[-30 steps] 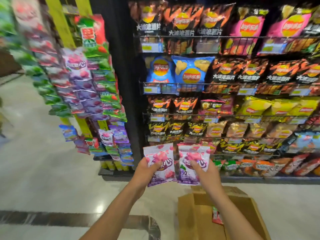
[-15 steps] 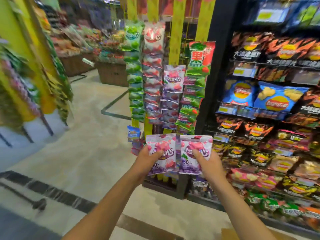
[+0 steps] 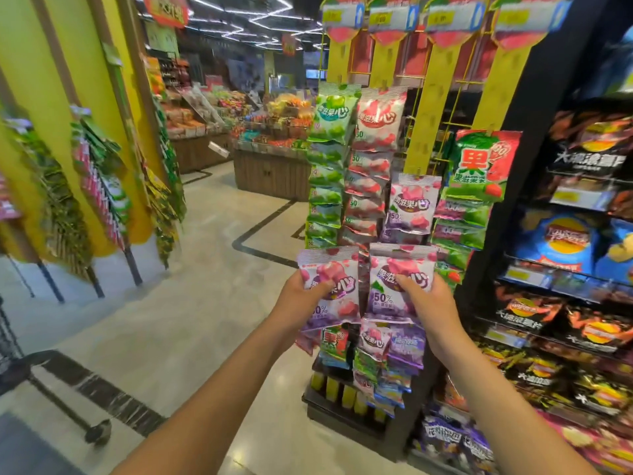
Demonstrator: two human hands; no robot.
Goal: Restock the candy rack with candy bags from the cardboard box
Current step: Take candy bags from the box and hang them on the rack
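Faced the candy rack, hung with green, red and purple packets; gripped the left candy bag in the left hand just before it. Gripped the right candy bag in the right hand, just beside the first.

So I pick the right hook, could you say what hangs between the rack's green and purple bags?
In the head view, red-and-white candy bags hang between the green bags and purple bags.
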